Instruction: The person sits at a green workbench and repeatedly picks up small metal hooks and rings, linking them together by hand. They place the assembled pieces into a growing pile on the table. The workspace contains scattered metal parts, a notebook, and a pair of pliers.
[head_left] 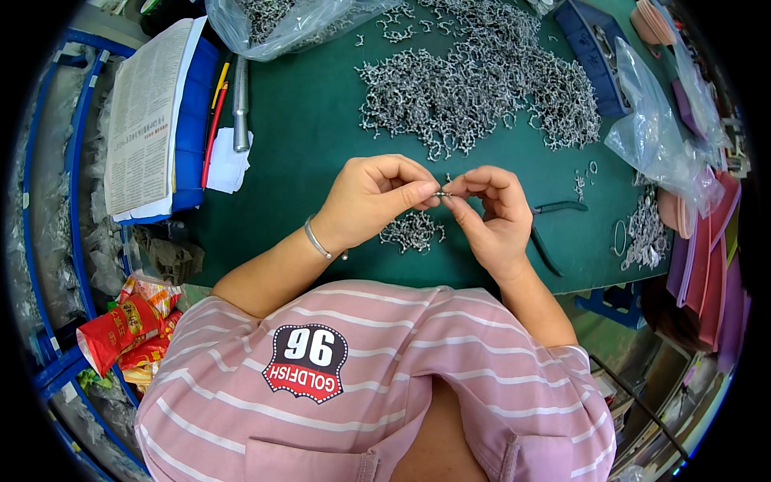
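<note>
Both hands meet over the green table. My left hand pinches one end of a small silvery metal piece between thumb and forefinger. On its other side, my right hand grips the same piece with thumb and fingertips. It is too small to make out its exact kind. Just below the hands lies a small heap of similar silvery metal pieces. A far larger pile of curved metal pieces spreads beyond them. Dark-handled pliers rest beside my right wrist.
At left stands a blue bin topped with newspaper, with pencils and a metal rod alongside. A clear bag of metal pieces sits at the back. A blue tray, plastic bag and ring cluster line the right.
</note>
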`<control>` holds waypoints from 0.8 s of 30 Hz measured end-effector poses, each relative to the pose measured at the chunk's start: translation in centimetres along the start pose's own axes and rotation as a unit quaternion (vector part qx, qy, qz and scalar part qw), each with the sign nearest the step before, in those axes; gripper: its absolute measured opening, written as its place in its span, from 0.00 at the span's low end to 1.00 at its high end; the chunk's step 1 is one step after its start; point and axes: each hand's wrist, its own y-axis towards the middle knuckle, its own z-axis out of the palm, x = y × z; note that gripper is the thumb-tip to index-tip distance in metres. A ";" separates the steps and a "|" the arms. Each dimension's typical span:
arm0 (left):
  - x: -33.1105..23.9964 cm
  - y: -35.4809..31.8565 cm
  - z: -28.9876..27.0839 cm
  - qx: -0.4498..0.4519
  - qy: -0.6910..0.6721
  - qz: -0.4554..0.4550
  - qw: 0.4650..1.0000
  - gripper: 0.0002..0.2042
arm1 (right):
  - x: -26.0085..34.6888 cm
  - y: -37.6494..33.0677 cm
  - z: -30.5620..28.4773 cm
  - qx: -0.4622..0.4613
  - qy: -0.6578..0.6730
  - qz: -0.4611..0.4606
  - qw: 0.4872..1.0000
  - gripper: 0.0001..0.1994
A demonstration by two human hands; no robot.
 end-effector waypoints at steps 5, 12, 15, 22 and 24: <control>-0.1 -0.1 -0.1 -0.001 -0.044 -0.030 0.999 0.06 | 0.0 -0.1 0.2 -0.012 -0.031 -0.029 0.999 0.15; 0.1 -0.1 -0.2 -0.005 -0.028 -0.021 0.999 0.07 | 0.5 0.5 -0.2 -0.003 -0.144 -0.092 0.985 0.12; -0.3 -0.6 -0.7 0.005 0.086 -0.006 0.996 0.06 | 0.9 1.9 -1.7 -0.018 -0.248 -0.090 0.964 0.09; -1.2 -1.0 -0.8 0.054 0.285 -0.021 0.957 0.03 | -0.2 1.8 -2.6 0.075 -0.369 -0.053 0.925 0.09; -1.0 -0.9 -0.6 0.041 0.289 -0.013 0.956 0.04 | -0.6 1.7 -2.2 0.103 -0.400 -0.055 0.909 0.08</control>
